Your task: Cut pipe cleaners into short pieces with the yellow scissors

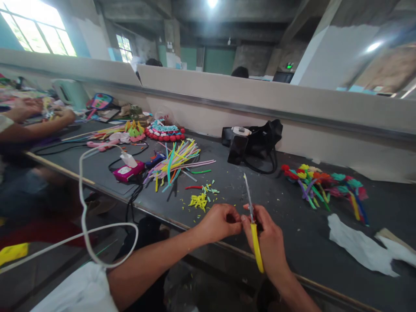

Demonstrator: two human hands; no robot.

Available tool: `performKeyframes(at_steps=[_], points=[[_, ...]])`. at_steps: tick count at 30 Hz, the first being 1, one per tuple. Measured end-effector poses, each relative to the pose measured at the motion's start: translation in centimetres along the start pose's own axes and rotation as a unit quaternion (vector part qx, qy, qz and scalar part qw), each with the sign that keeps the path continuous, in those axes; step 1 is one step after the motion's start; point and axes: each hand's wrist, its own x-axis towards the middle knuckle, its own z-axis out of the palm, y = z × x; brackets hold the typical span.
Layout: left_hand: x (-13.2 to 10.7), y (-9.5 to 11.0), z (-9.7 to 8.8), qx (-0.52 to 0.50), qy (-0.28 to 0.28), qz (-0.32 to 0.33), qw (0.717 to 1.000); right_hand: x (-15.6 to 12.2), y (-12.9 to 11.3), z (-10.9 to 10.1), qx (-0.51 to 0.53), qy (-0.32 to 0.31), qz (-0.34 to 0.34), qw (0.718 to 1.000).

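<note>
A pair of scissors (256, 249) with yellow handles rests in my right hand (271, 236), its blades pointing away toward the back of the table. Close beside it, my left hand (216, 223) is closed in a pinch at the table's front edge. The fingertips of both hands nearly meet; whatever lies between them is too small or hidden to make out. Just beyond my left hand lie a heap of short yellow clippings (199, 201), some pale green clippings (211, 189) and a red fuzzy strip (194, 187).
Behind the clippings spreads a bundle of coloured fuzzy stems (175, 162). Left of it sits a magenta box (129, 172) with a white plug and cable. A phone (238, 149) leans by a black bag (268, 138). Fuzzy flowers (320, 177) lie right. Another person's hands (63, 117) work far left.
</note>
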Motion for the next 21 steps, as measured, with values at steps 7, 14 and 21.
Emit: performKeyframes(at_steps=[7,14,21], points=[[0.7,0.6,-1.0,-0.271,0.043,-0.039,0.961,-0.2,-0.9,-0.2,0.006,0.0,0.026,1.0],[1.4,1.2,-3.4,-0.418,0.111,-0.007,0.901,-1.5,-0.9,0.0,-0.035,-0.066,0.058,0.996],[1.1,1.3,-2.8,-0.454,0.088,-0.008,0.887,-1.7,-1.0,0.1,-0.05,-0.078,0.035,0.995]])
